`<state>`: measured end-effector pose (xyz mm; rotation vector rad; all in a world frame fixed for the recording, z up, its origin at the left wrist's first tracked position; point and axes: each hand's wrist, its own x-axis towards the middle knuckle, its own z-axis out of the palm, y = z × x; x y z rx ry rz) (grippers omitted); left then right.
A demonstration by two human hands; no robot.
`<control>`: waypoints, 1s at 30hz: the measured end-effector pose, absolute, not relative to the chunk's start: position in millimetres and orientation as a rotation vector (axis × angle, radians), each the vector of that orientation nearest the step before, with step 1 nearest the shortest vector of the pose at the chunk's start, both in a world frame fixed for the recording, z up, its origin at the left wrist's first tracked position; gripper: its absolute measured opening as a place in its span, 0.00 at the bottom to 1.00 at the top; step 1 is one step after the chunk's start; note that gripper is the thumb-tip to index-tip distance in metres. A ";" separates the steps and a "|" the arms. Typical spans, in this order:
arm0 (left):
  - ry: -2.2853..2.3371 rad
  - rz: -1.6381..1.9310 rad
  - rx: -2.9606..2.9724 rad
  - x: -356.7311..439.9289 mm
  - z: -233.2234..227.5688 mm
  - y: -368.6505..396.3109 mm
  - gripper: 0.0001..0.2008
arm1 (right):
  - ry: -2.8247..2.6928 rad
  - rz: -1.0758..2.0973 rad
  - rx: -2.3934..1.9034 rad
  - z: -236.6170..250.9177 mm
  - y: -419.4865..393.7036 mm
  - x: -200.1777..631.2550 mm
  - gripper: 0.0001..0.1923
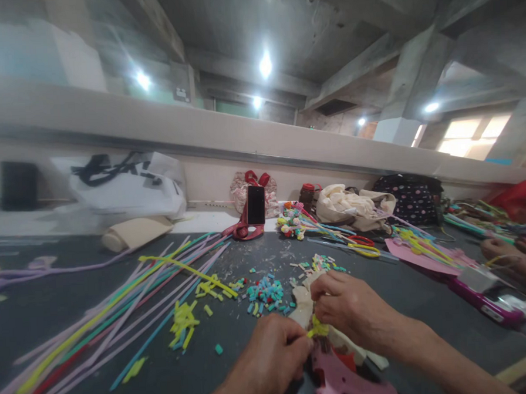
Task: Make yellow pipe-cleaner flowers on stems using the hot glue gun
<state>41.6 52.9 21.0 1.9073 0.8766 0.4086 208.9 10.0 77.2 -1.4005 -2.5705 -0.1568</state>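
Note:
My left hand (275, 350) is closed in a pinch at the near middle of the table, with its fingertips on a small yellow pipe-cleaner piece (320, 328). Facing it, my right hand (354, 304) has its fingers bent together just above the same yellow piece; what lies between them is hidden. Below the hands is a pink plastic tool (349, 380), its front end partly covered. Crumpled cream cloth or paper (302, 304) lies under and behind the fingers. Beyond sits a pile of short blue and teal cut pieces (265, 292).
Long coloured pipe cleaners (115, 322) spread across the left, near yellow cut pieces (184, 324). A phone (256, 205) stands at the back. Yellow-handled scissors (363, 250) and a magenta tool (484, 300) lie rightward. Another person's hand (499, 249) is at far right.

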 end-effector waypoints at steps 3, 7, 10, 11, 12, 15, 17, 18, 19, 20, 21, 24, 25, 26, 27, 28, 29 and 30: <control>0.878 0.408 1.900 41.4 19.2 54.3 0.13 | -2.586 -0.139 -1.398 76.5 11.4 209.7 0.11; 0.857 0.438 1.913 41.4 17.8 55.4 0.14 | -2.593 -0.136 -1.400 74.7 14.3 212.9 0.10; 0.845 0.448 1.922 41.3 16.3 55.8 0.13 | -2.605 -0.153 -1.404 74.4 16.2 214.2 0.10; 0.842 0.454 1.923 41.3 15.9 55.9 0.13 | -2.611 -0.160 -1.404 74.8 16.6 214.0 0.09; 0.839 0.462 1.924 41.2 15.7 56.1 0.13 | -2.616 -0.171 -1.404 75.5 17.1 213.6 0.10; 0.843 0.476 1.922 41.4 17.4 56.4 0.13 | -2.649 -0.198 -1.403 77.5 18.2 211.8 0.11; 0.849 0.476 1.923 41.6 20.1 55.9 0.13 | -2.677 -0.208 -1.392 77.5 19.0 211.0 0.11; 0.850 0.474 1.924 41.6 21.5 55.4 0.12 | -2.686 -0.210 -1.391 77.2 19.5 210.8 0.11; 0.852 0.469 1.925 41.6 22.7 54.9 0.12 | -2.689 -0.212 -1.388 76.8 20.0 210.7 0.11; 0.853 0.468 1.923 41.5 23.4 54.5 0.12 | -2.685 -0.219 -1.391 76.7 20.4 210.7 0.11; 0.851 0.470 1.918 41.4 23.8 54.2 0.12 | -2.676 -0.221 -1.397 76.9 20.6 210.8 0.11; 0.847 0.487 1.886 40.5 22.8 54.5 0.13 | -2.597 -0.159 -1.412 81.0 19.2 212.4 0.11; 0.850 0.494 1.870 40.3 22.5 54.9 0.13 | -2.555 -0.102 -1.406 83.1 17.9 213.6 0.10; 0.856 0.495 1.850 40.2 22.4 55.5 0.13 | -2.504 -0.028 -1.395 85.2 16.1 215.4 0.10; 0.864 0.491 1.825 40.3 22.6 56.0 0.13 | -2.440 0.050 -1.377 86.8 13.9 217.7 0.10; 0.873 0.480 1.794 40.5 23.2 56.6 0.14 | -2.370 0.123 -1.358 87.6 11.4 220.4 0.10; 0.876 0.464 1.756 41.0 24.1 57.1 0.14 | -2.288 0.186 -1.341 87.3 8.5 223.5 0.10; 0.870 0.445 1.715 41.5 25.1 57.6 0.15 | -2.198 0.237 -1.330 85.9 5.6 226.8 0.10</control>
